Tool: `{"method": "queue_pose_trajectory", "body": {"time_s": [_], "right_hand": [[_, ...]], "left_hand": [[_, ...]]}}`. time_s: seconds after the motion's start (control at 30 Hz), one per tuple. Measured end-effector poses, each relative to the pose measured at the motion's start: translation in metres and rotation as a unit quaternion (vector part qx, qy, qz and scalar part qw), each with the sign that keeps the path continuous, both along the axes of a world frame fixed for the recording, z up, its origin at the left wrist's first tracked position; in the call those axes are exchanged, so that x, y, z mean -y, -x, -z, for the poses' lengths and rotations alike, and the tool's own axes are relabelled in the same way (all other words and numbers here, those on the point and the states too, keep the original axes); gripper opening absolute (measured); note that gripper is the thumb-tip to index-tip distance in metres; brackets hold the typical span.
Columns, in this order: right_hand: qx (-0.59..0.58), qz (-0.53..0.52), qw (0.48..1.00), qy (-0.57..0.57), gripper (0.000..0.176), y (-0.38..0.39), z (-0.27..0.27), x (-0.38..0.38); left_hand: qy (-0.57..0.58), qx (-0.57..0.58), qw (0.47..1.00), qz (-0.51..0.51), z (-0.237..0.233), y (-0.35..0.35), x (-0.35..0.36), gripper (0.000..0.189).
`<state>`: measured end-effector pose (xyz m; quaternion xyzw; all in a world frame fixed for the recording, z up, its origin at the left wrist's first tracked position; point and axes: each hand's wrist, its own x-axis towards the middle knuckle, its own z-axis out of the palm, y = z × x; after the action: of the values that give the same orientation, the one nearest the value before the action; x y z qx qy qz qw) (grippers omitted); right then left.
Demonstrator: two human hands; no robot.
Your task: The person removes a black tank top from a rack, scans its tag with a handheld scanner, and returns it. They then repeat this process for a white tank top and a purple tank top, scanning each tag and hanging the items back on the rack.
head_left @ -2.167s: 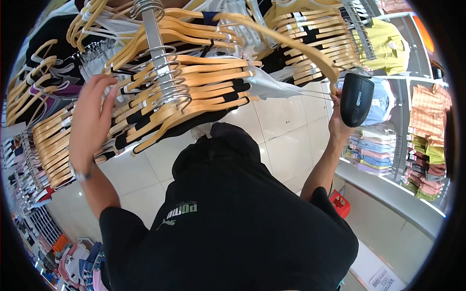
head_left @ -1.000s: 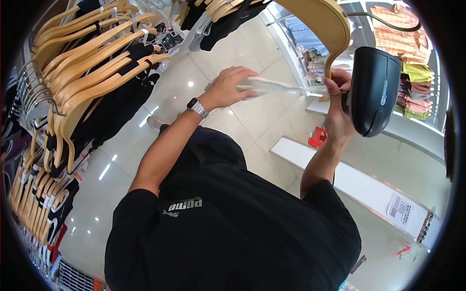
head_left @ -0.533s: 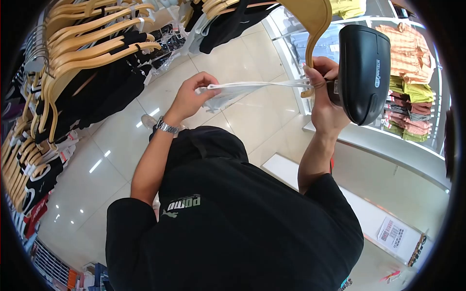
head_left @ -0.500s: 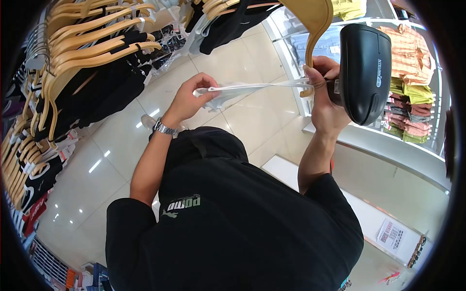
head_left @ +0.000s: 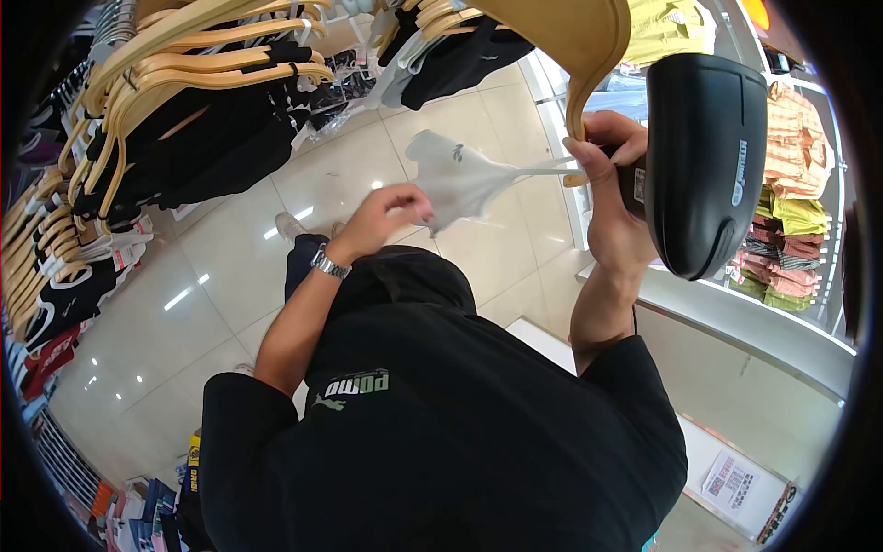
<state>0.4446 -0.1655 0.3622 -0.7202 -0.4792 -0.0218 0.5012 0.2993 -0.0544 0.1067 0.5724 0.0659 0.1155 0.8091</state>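
Observation:
My right hand [head_left: 614, 175] is closed around the handle of a black barcode scanner [head_left: 706, 161] and also pinches the lower end of a wooden clothes hanger [head_left: 593, 69]. From that end a pale, thin-strapped top [head_left: 460, 179] stretches to the left, spread out with a small dark print showing. Beside the top's lower left edge is my left hand [head_left: 382, 221], wearing a metal watch [head_left: 329, 261]. Its fingers are somewhat blurred and loosely curled, with thumb and fingertips apart, and the fabric seems free of them.
On the left, racks carry black garments [head_left: 202, 138] on wooden hangers [head_left: 55, 248]. Shelves with folded yellow clothes [head_left: 676, 32] and an orange checked shirt [head_left: 796, 138] stand at right. A printed sheet [head_left: 731, 478] lies on a white surface. Glossy floor tiles [head_left: 230, 267] lie below.
My left hand has let go of the pale top and moved slightly down; the top has fanned out. The scanner has shifted slightly right and down, still in my right hand.

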Motion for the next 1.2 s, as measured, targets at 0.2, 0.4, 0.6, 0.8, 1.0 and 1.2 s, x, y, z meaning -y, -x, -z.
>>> {"method": "queue_pose_trajectory", "body": {"time_s": [0.2, 0.4, 0.6, 0.8, 1.0, 1.2], "right_hand": [[0.006, -0.03, 0.999, 0.021, 0.032, 0.015, -0.007, 0.002], [0.024, -0.016, 0.999, 0.022, 0.031, 0.024, -0.001, 0.011], [-0.007, -0.002, 0.999, 0.049, 0.031, 0.032, -0.001, 0.02], [-0.029, -0.029, 0.996, 0.077, 0.017, 0.028, 0.009, 0.026], [0.055, -0.064, 0.991, 0.104, 0.031, 0.029, 0.012, 0.02], [0.066, -0.081, 0.99, 0.095, 0.031, 0.031, 0.011, 0.011]], "left_hand": [[-0.147, -0.07, 0.959, -0.232, 0.043, -0.058, -0.047, 0.032], [-0.198, -0.346, 0.907, 0.134, 0.14, -0.094, -0.04, 0.061], [-0.092, -0.278, 0.951, 0.1, 0.155, -0.027, -0.014, 0.041], [0.143, -0.38, 0.914, 0.01, 0.123, 0.042, -0.037, 0.04], [0.286, -0.296, 0.911, 0.025, 0.14, 0.086, -0.04, 0.023], [0.363, -0.203, 0.908, -0.05, 0.165, 0.063, 0.006, 0.052]]}}
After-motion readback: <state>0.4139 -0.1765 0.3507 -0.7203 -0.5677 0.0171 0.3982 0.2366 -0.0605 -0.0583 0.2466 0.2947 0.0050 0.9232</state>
